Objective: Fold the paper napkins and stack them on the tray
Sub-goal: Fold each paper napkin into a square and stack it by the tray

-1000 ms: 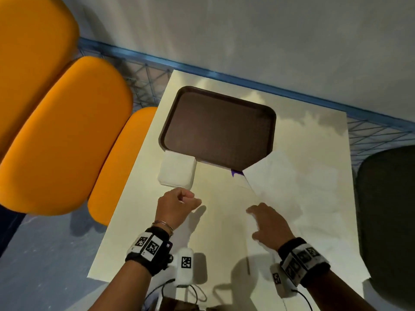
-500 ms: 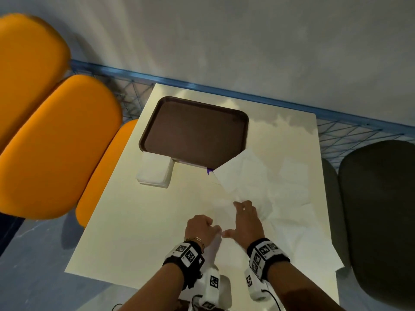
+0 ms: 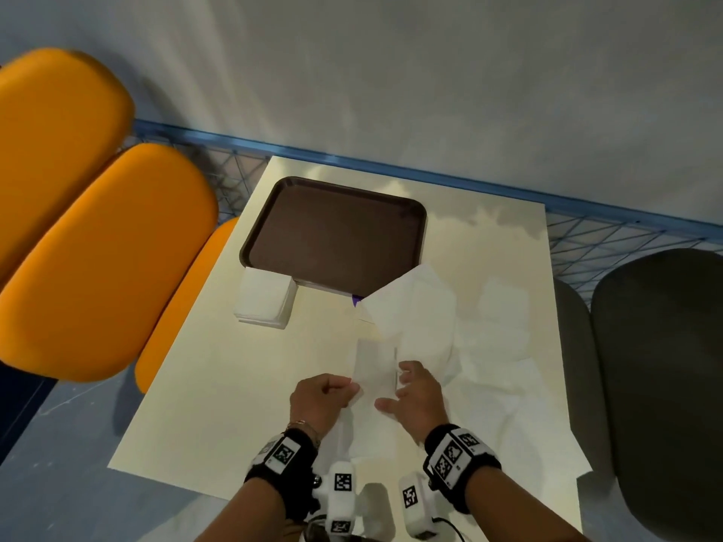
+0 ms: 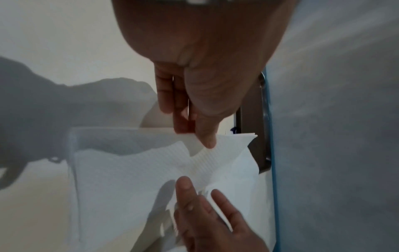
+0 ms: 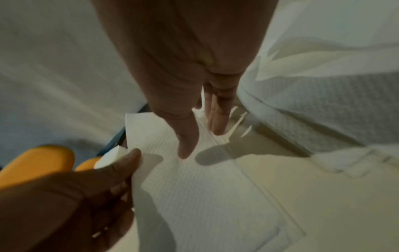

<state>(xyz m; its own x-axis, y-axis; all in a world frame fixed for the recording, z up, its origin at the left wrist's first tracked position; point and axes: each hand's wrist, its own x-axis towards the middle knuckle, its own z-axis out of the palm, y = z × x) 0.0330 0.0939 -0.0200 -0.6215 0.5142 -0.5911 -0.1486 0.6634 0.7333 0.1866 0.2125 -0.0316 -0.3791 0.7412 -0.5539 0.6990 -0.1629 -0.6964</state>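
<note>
A white paper napkin (image 3: 375, 365) lies partly raised between my hands near the table's front. My left hand (image 3: 344, 389) pinches its left edge between thumb and fingers (image 4: 205, 136). My right hand (image 3: 403, 385) rests on its right side with straight fingers (image 5: 215, 119) and the thumb spread out, touching the paper. The brown tray (image 3: 332, 236) sits bare at the far left of the table. A stack of folded napkins (image 3: 264, 297) lies against the tray's near left corner.
Several unfolded napkins (image 3: 489, 346) lie spread over the right half of the cream table (image 3: 219, 385), one overlapping the tray's near right corner. Orange seats (image 3: 98, 260) stand to the left and a dark chair (image 3: 657, 385) to the right. A grey wall stands behind.
My left hand came over from the left and took the napkin's edge. My right hand slid in from the pile to the same napkin, which now lifts between them.
</note>
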